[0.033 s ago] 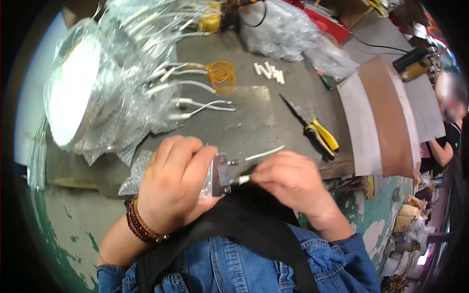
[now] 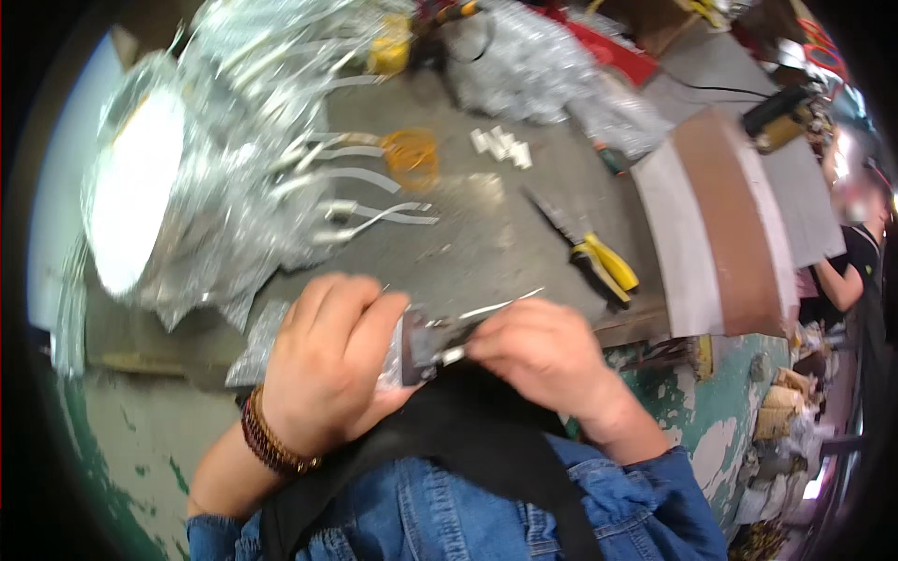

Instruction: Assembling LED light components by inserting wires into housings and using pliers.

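Note:
My left hand [image 2: 327, 360] is closed round a small dark flat block [image 2: 418, 348], partly wrapped in clear bubble film. Two white leads come out of the block's right side. One thin white wire [image 2: 505, 304] runs up and to the right, its end free. On the lower lead is a short white sleeve [image 2: 453, 355], and my right hand [image 2: 533, 351] pinches it between thumb and fingers. Motion blur hides the exact grip. Both hands are at the table's front edge, above my black apron.
Yellow-and-black pliers [image 2: 603, 266] lie right of centre. Farther back are several short white tubes [image 2: 500, 147] and orange rubber bands [image 2: 412, 157]. Bubble-wrapped parts with white leads [image 2: 234, 206] fill the left side. A bent cardboard sheet [image 2: 716, 224] lies at right; beyond it is another person [image 2: 847, 271].
The table's contents have shifted slightly left in the picture. My right hand has moved a little left, nearer the block; both hands keep their hold.

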Demonstrator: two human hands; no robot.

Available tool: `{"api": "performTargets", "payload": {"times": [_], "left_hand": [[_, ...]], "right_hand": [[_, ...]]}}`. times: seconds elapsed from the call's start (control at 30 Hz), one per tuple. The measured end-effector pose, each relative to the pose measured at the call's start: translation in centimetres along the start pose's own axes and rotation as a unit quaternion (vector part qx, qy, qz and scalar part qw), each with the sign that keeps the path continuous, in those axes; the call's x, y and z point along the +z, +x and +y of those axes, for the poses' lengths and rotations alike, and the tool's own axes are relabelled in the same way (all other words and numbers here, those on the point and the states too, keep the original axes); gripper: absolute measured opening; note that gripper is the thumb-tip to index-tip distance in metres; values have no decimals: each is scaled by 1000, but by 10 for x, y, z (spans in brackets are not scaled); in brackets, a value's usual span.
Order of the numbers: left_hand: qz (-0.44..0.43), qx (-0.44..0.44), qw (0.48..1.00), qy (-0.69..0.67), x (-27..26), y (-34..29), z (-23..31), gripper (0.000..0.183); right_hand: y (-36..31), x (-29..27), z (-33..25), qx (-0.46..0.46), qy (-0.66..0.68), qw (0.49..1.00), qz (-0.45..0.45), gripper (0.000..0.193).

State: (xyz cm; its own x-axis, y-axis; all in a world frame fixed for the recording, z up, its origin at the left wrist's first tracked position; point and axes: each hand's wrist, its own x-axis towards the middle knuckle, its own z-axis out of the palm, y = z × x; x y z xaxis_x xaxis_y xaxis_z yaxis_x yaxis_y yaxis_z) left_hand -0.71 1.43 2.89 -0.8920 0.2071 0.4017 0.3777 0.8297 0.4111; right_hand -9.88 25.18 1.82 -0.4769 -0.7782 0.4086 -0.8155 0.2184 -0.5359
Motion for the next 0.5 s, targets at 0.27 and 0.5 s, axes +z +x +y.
{"api": "performTargets", "payload": {"times": [0.27, 0.5], "left_hand": [[36, 62, 997, 15, 4, -1, 8, 68], [42, 79, 996, 28, 11, 1, 6, 69]], "right_hand": [[-7, 13, 0, 58, 145, 988, -8, 13], [-12, 24, -3, 110, 179, 978, -14, 13]]}}
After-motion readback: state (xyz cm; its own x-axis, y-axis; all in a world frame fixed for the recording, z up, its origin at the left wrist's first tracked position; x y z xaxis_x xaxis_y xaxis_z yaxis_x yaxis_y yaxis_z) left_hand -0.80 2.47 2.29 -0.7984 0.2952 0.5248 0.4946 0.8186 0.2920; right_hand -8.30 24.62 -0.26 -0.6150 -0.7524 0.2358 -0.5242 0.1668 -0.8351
